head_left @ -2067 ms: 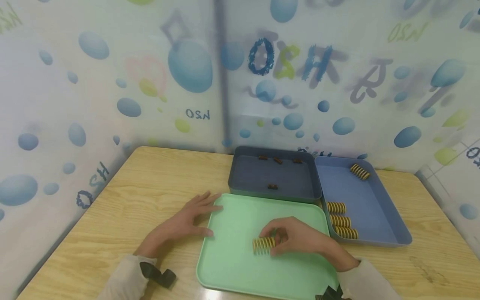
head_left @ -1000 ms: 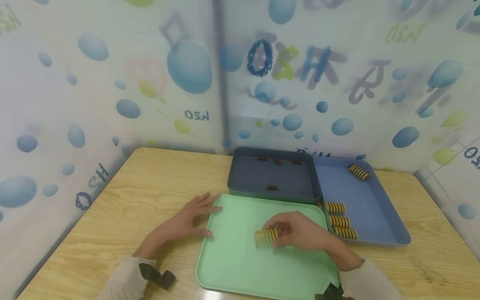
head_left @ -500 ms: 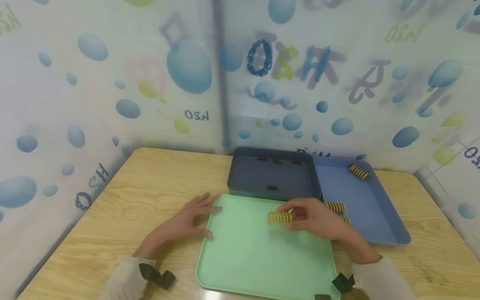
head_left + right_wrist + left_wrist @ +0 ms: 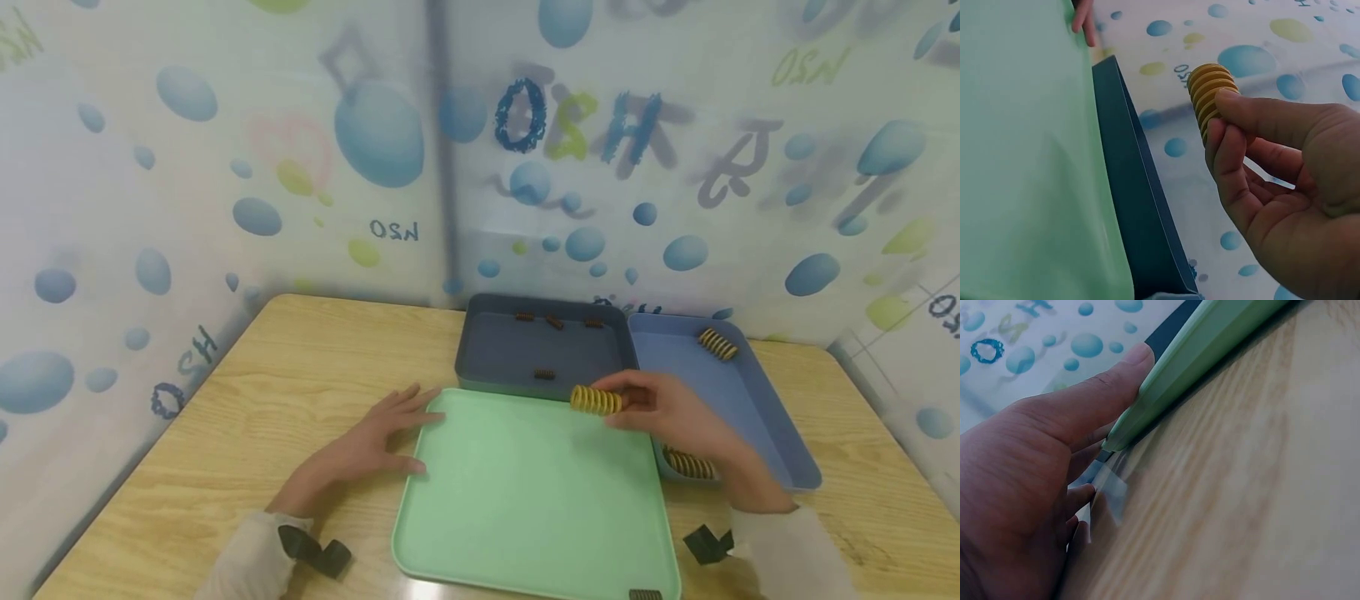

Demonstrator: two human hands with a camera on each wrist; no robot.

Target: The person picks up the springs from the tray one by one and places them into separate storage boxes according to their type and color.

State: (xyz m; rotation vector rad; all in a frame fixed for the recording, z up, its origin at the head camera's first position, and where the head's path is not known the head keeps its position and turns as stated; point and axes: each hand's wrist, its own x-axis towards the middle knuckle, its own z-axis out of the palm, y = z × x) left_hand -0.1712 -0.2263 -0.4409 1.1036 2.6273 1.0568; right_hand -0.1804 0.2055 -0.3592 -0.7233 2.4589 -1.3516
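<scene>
Between thumb and fingers, my right hand pinches a yellow coil spring above the far right corner of the green tray. The right wrist view shows the spring's coils rising past the fingertips. My left hand rests at the tray's left edge with its fingers spread; in the left wrist view the thumb lies along the rim. A dark spring lies in the tray's near right corner. More yellow springs lie in the blue tray, partly hidden behind my right hand.
A dark grey-blue tray with several small brown springs stands behind the green tray. One yellow spring lies at the far end of the blue tray. A patterned wall covering backs the wooden table.
My right hand has lifted the yellow spring from over the green tray's middle and carried it right and away toward the blue tray. My left hand has stayed in place.
</scene>
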